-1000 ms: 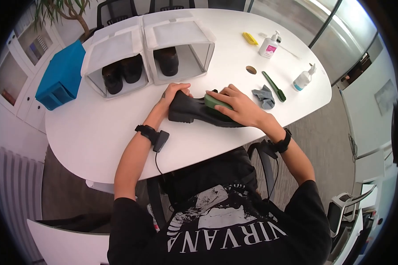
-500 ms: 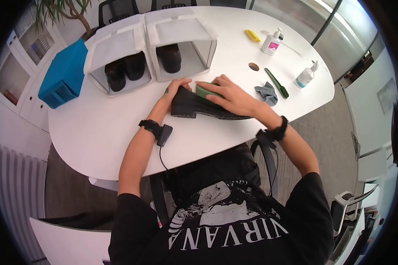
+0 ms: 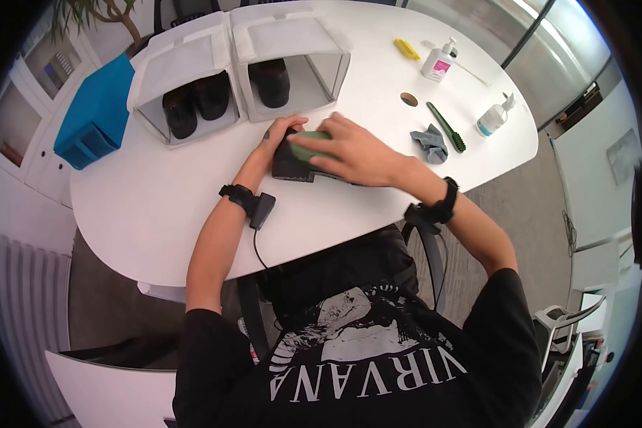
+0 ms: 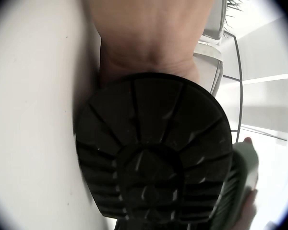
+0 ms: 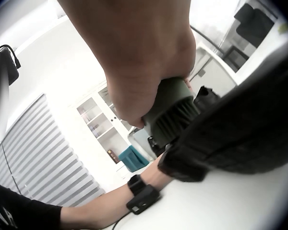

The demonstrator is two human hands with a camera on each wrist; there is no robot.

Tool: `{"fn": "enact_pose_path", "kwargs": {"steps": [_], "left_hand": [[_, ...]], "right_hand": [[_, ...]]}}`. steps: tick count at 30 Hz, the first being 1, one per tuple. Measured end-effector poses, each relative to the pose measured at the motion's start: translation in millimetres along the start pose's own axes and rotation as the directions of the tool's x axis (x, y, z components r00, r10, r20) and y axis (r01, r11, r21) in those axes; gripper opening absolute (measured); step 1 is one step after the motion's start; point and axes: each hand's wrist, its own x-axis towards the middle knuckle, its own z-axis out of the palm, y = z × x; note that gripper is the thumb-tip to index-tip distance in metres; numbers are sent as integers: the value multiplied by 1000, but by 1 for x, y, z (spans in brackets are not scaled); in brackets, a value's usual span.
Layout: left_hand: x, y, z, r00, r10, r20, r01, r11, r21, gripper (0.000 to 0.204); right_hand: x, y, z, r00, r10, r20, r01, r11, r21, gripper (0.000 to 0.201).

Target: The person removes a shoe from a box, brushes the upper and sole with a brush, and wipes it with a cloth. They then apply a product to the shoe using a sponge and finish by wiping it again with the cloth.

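A black shoe point(image 3: 284, 165) lies on its side on the white table, its ridged heel sole point(image 4: 153, 115) filling much of the left wrist view. My left hand point(image 3: 282, 134) grips it at the heel end, with the fingers largely hidden behind the shoe. Across the shoe, my right hand point(image 3: 357, 151) holds a green brush point(image 3: 312, 145) by its back, fingers over the top. In the right wrist view the brush's dark bristles point(image 5: 175, 120) face the shoe's upper near the heel. The right hand covers most of the toe end in the head view.
Two white open-fronted boxes point(image 3: 292, 43) stand at the back, with black shoes point(image 3: 269, 84) inside. A blue box point(image 3: 96, 107) is at left. On the right lie a grey cloth point(image 3: 430, 144), a long green brush point(image 3: 446, 127), two bottles point(image 3: 437, 63) and a yellow item point(image 3: 406, 48).
My right hand has slid the green brush leftward along the shoe, from its middle to near the heel end. My left hand keeps its grip there.
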Motion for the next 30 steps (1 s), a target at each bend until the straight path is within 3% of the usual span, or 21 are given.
{"fn": "enact_pose_path", "kwargs": {"steps": [2,7,12,16,19,22,25,28,30], "left_hand": [[2,0,1,1000,-3,6,3,1000,-22,33],[13,-16,-14,995,16,99,-12,999,-46,34],[-2,-1,1,1000,3,26,-4,999,32,40],[1,-5,-2,999,5,38,-6,1000,12,36],[12,-10,-10,997,1,81,0,1000,-5,35],[6,-7,-10,998,-35,47,36,999,-19,33],[-14,-1,3,999,-35,-38,32,996,-79,34],[-18,-1,5,998,-35,-53,30,995,-99,36],[-14,2,5,995,-97,-35,94,991,-94,35]], "right_hand": [[10,-11,11,979,-187,-79,168,964,-205,55],[-32,-9,-21,996,35,87,-24,993,-118,58],[-99,-1,-57,971,218,94,-207,972,-112,57],[-107,-2,-57,942,321,95,-321,947,-14,55],[-66,-5,-38,991,117,65,-110,989,-101,55],[-13,-10,-15,989,67,130,-52,992,-115,56],[38,1,29,978,-181,-105,171,981,-95,54],[55,-4,29,993,-119,6,119,986,-116,53],[36,-1,17,989,-145,-22,141,980,-140,53]]}}
